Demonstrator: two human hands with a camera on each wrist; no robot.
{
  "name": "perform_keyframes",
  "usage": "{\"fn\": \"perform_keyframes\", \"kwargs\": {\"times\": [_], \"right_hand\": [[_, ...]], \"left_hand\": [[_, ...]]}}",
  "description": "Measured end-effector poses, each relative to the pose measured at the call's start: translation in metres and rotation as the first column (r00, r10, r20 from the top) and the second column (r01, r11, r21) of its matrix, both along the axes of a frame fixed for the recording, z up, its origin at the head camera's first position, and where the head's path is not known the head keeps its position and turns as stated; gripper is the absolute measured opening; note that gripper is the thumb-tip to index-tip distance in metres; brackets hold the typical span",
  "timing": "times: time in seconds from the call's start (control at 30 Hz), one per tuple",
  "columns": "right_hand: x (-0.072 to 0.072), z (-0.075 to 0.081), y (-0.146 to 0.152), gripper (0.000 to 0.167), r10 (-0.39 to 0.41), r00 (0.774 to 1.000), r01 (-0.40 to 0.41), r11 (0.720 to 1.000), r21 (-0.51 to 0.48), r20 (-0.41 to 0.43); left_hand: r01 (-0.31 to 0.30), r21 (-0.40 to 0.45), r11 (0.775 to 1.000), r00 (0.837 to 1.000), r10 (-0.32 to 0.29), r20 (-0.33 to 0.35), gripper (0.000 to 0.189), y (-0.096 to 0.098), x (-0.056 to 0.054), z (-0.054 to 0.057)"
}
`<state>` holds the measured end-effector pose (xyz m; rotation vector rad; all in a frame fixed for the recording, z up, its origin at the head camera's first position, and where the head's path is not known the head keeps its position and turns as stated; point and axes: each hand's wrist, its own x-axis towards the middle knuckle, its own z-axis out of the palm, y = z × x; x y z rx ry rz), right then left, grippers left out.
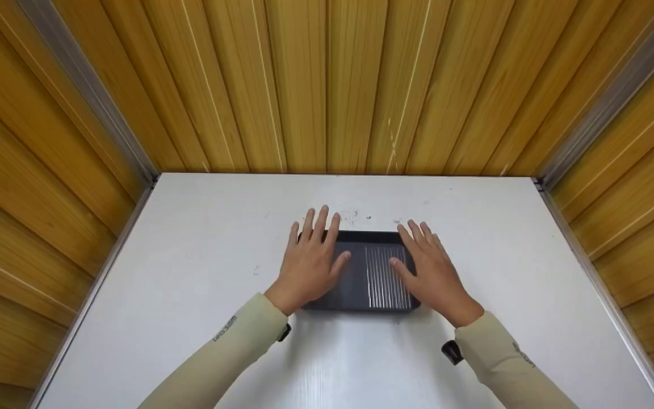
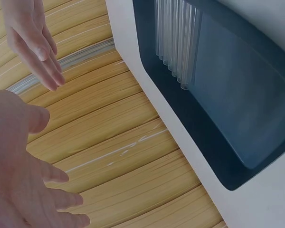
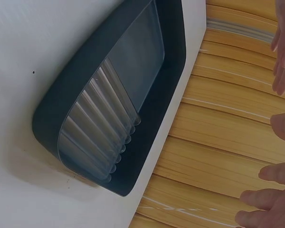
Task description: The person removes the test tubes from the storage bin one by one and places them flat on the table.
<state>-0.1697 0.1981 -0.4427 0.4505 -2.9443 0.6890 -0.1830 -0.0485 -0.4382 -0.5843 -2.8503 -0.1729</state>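
A dark blue-grey rectangular tray (image 1: 349,278) lies on the white table. Several clear tubes with rounded ends, like test tubes (image 1: 386,278), lie side by side in its right half; the left half shows bare tray floor (image 3: 141,45). My left hand (image 1: 310,264) is spread over the tray's left end with fingers straight and holds nothing. Over the right end, my right hand (image 1: 432,270) is spread likewise, its thumb overlapping the tubes in the head view. Both wrist views show the palms apart from the tray, with a gap between hands and rim.
The white table (image 1: 202,244) runs back to a wood-patterned panel wall (image 1: 327,85), with similar panels at left and right. Grey metal strips (image 1: 594,278) edge the sides. Small dark specks (image 1: 368,217) mark the tabletop behind the tray.
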Motion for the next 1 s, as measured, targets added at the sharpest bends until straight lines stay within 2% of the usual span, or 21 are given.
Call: {"fn": "perform_keyframes", "kwargs": {"times": [0.23,0.5,0.83,1.0], "right_hand": [[-0.006,0.004,0.001,0.069,0.002,1.0,-0.001,1.0,0.011,-0.029],[-0.007,0.0,0.003,0.069,-0.012,1.0,0.012,1.0,0.0,-0.018],[-0.006,-0.005,0.004,0.066,-0.051,0.999,0.051,0.998,-0.038,-0.016],[-0.007,-0.011,0.003,0.062,-0.053,0.996,0.049,0.997,-0.056,-0.065]], "left_hand": [[0.002,0.026,1.0,1.0,-0.002,0.011,0.071,0.002,-0.003,0.005],[0.008,0.027,1.0,1.0,-0.009,0.012,0.07,0.003,-0.005,0.006],[0.022,0.038,0.999,1.0,-0.022,0.02,0.07,0.002,-0.005,0.003],[-0.009,0.013,1.0,1.0,0.009,0.018,0.07,-0.003,-0.006,0.0]]}}
